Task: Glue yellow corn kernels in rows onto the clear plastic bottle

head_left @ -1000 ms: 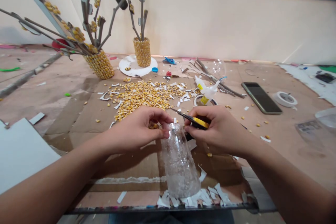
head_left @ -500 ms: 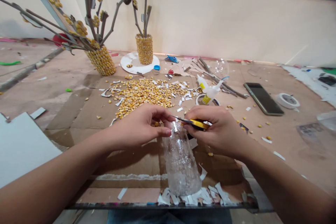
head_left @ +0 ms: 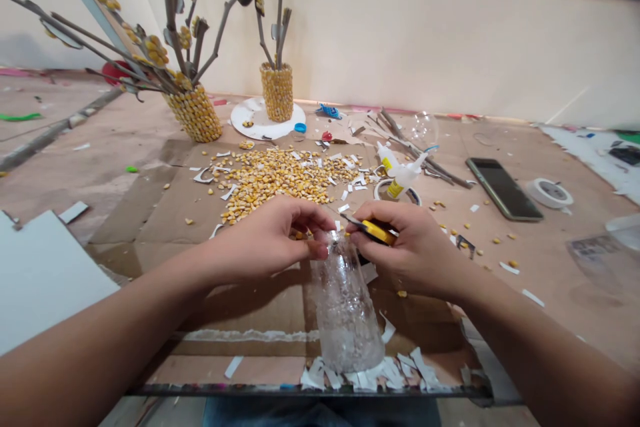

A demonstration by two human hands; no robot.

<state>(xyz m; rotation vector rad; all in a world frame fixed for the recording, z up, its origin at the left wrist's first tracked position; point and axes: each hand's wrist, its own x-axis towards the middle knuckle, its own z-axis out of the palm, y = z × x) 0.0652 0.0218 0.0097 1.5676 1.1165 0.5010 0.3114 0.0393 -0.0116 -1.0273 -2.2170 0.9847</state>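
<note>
A clear plastic bottle stands near the table's front edge, leaning slightly. My left hand is closed at its top, thumb and fingertips on the rim. In my right hand is a yellow and black utility knife, its blade pointing left, just above the bottle's top. The blade appears apart from the plastic. White paper scraps lie around the bottle's base. Behind my hands spreads a pile of corn kernels.
Two corn-covered pots with twigs stand at the back left, one on a white disc. Glue bottles, a tape roll, a phone and loose twigs lie to the right. White board lies at left.
The knife's blade has lifted up and away from the bottle's rim, its tip now tilted upward. My left hand and the bottle have hardly moved.
</note>
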